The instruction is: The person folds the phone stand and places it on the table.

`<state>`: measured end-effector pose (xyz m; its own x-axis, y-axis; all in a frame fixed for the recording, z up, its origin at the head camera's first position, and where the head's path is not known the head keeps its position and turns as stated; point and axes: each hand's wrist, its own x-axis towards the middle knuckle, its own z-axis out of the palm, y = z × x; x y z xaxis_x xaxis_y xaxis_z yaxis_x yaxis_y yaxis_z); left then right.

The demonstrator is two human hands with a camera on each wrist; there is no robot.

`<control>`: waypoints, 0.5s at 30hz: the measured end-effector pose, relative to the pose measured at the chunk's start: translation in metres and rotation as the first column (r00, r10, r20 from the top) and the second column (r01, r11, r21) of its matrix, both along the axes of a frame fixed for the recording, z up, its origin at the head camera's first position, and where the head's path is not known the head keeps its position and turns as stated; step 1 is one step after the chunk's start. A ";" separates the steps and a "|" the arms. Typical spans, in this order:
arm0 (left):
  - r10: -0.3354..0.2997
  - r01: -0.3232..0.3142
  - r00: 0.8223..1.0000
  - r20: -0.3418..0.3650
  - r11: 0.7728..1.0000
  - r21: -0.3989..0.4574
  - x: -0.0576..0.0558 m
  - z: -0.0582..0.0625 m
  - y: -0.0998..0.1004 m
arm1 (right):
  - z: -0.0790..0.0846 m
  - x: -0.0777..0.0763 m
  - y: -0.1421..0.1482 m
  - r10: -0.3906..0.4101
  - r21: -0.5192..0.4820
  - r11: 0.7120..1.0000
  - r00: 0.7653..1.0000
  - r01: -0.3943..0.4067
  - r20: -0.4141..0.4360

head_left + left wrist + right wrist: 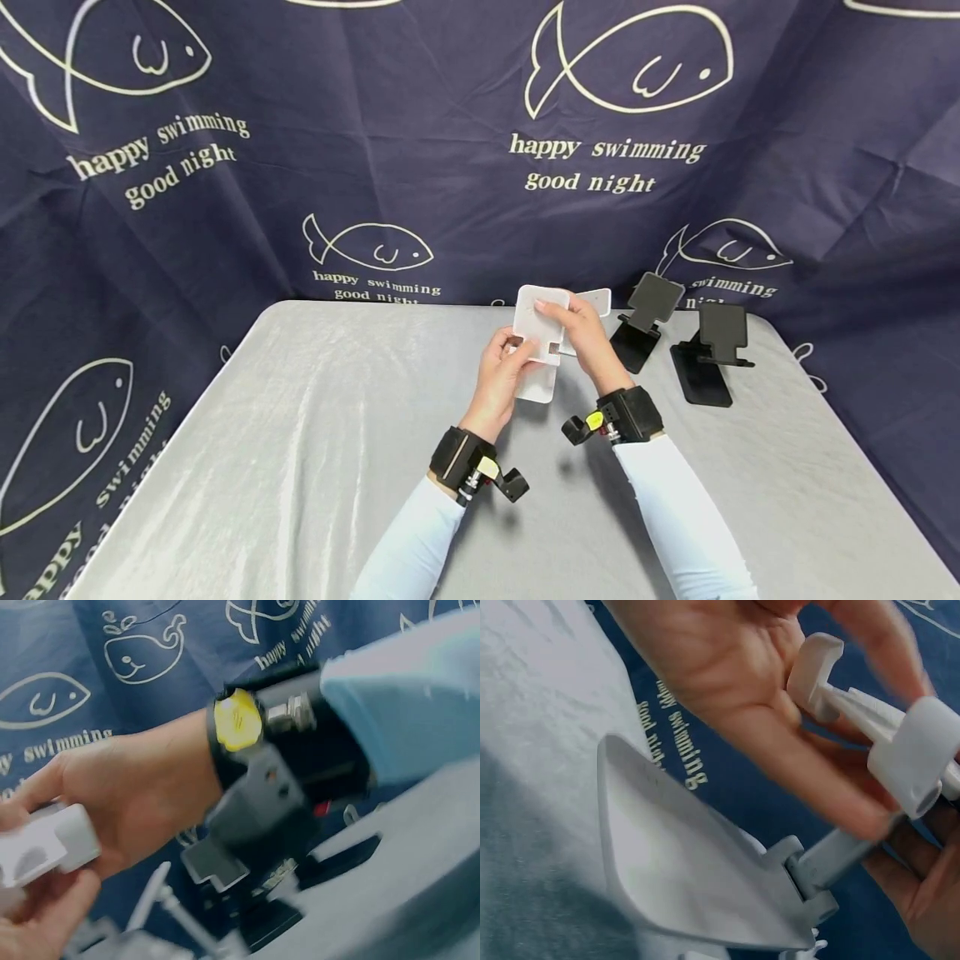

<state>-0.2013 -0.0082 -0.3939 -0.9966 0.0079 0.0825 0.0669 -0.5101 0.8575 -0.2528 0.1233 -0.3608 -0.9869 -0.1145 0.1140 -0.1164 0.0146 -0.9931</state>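
A white folding phone stand (542, 312) is held up above the table between both hands. My left hand (497, 371) grips it from below and the left, thumb on the lower part of its panel. With the thumb on the panel's face, my right hand (588, 337) holds the upper right edge. Below the left thumb shows the stand's lower plate (537, 385). The right wrist view shows a wide white plate (690, 862) hinged to an arm near the fingers. A white end of the stand (52, 844) sits between the left fingers in the left wrist view, blurred.
Another white stand (597, 300) is partly hidden behind the right hand. Two black phone stands, one (654, 304) farther back and one (720, 333) nearer the right edge, stand on the grey cloth-covered table (300, 433). A dark blue fish-print curtain (450, 150) hangs behind.
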 end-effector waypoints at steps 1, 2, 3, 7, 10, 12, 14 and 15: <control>0.039 -0.039 0.999 -0.017 0.999 -0.038 0.000 0.002 -0.003 | 0.003 0.000 0.001 -0.006 -0.011 1.000 1.000 0.006 -0.001; 0.080 -0.083 0.996 -0.043 0.995 -0.056 -0.001 0.004 -0.007 | 0.005 0.001 0.002 -0.013 -0.022 1.000 1.000 0.013 -0.003; 0.121 -0.126 0.990 -0.069 0.990 -0.065 -0.003 0.006 -0.011 | 0.008 0.001 0.004 -0.016 -0.030 0.999 1.000 0.015 -0.009; 0.229 -0.234 0.967 -0.111 0.972 -0.030 -0.012 0.008 -0.033 | 0.018 0.005 0.008 -0.017 -0.072 0.997 0.999 0.015 -0.027; 0.178 -0.176 0.984 -0.034 0.983 0.054 -0.021 0.001 -0.047 | 0.024 0.008 0.008 -0.012 -0.100 0.995 0.999 0.008 -0.045; 0.091 -0.098 0.995 0.051 0.983 0.153 -0.026 -0.007 -0.052 | 0.027 0.011 0.006 0.001 -0.120 0.993 0.998 -0.007 -0.055; -0.023 -0.005 0.993 0.115 0.971 0.239 -0.029 -0.014 -0.052 | 0.029 0.013 0.003 0.018 -0.143 0.989 0.998 -0.026 -0.057; -0.083 0.041 0.987 0.141 0.959 0.280 -0.028 -0.017 -0.050 | 0.030 0.014 0.001 0.030 -0.154 0.987 0.998 -0.038 -0.058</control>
